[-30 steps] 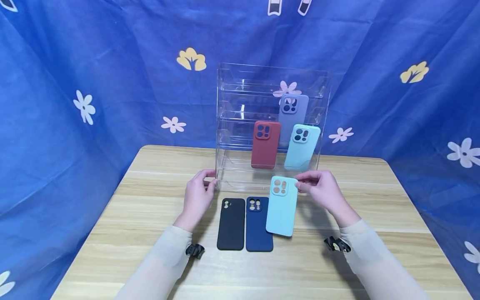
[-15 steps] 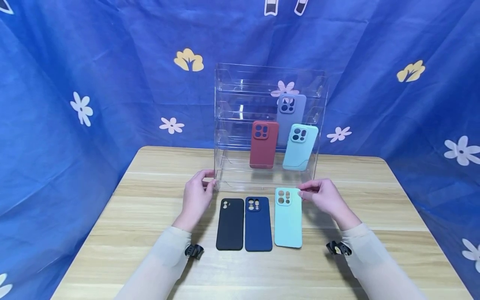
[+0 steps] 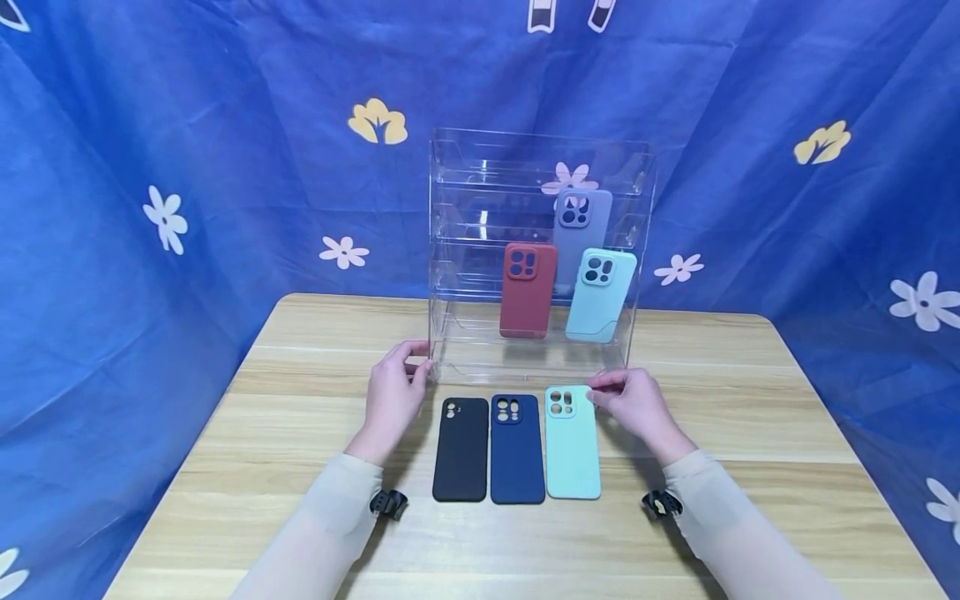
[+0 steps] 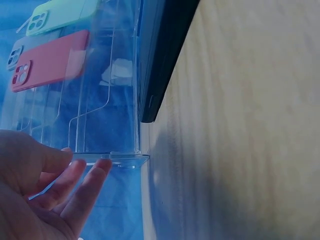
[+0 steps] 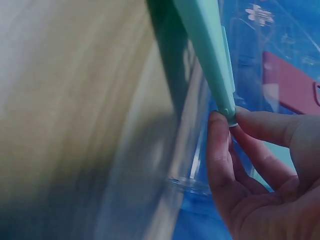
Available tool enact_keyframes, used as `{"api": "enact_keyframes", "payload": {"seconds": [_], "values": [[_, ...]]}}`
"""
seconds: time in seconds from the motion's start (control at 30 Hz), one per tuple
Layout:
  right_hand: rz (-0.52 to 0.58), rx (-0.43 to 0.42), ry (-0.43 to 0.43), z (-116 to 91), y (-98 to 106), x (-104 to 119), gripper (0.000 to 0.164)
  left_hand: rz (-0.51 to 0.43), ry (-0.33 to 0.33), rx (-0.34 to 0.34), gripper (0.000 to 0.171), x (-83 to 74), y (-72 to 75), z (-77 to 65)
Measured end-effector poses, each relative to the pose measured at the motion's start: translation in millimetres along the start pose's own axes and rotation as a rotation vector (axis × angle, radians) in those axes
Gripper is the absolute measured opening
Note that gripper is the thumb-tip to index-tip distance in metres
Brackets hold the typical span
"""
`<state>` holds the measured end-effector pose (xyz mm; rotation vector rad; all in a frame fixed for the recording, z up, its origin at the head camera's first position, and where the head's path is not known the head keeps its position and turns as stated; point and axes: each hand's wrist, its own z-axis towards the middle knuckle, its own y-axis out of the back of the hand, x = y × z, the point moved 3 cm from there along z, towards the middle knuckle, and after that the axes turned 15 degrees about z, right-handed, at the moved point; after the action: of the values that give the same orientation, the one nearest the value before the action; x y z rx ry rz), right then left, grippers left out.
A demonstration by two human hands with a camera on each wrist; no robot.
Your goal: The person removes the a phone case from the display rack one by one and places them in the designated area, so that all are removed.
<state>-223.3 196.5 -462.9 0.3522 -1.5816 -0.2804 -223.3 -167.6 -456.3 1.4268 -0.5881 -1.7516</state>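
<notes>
Mint case (image 3: pixel 573 454) (slim, round-cornered) has shifted left; right hand (image 3: pixel 633 402) pinches it, left hand (image 3: pixel 393 392) grips clear rack (image 3: pixel 480 371).

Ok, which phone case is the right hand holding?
The mint case in front of the rack, beside the navy case; the right hand pinches its corner, no other case.

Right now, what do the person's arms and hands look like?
Left sleeve and right sleeve: long, plain, pale off-white. Small black wearables: left wrist unit, right wrist unit. Left hand and right hand: bare, no gloves. No cables visible.
</notes>
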Motion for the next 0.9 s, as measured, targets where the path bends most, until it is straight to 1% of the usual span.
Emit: {"api": "enact_keyframes", "payload": {"seconds": [0.17, 0.4, 0.5, 0.63, 0.73, 0.9], "values": [[-0.022, -0.014, -0.001, 1, -4, -4, 0.016, 0.003, -0.002, -0.005, 0.028, 0.8, -0.1, 0.4], [-0.028, -0.014, -0.032, 1, -5, -2, 0.015, 0.002, -0.004, -0.001, 0.028, 0.3, -1.0, 0.7], [-0.042, -0.02, -0.017, 1, -5, -4, 0.014, 0.002, -0.006, 0.0, 0.028, -0.1, -1.0, 1.1], [-0.094, -0.026, 0.018, 1, -6, -7, 0.014, 0.003, -0.007, -0.005, 0.027, -0.6, -0.7, 1.2], [-0.114, -0.024, 0.026, 1, -6, -10, 0.014, 0.001, -0.005, -0.009, 0.026, -0.3, -0.6, 1.2], [-0.084, -0.015, 0.011, 2, -7, -13, 0.013, -0.006, -0.006, -0.009, 0.027, -0.5, -0.4, 0.8]]}}
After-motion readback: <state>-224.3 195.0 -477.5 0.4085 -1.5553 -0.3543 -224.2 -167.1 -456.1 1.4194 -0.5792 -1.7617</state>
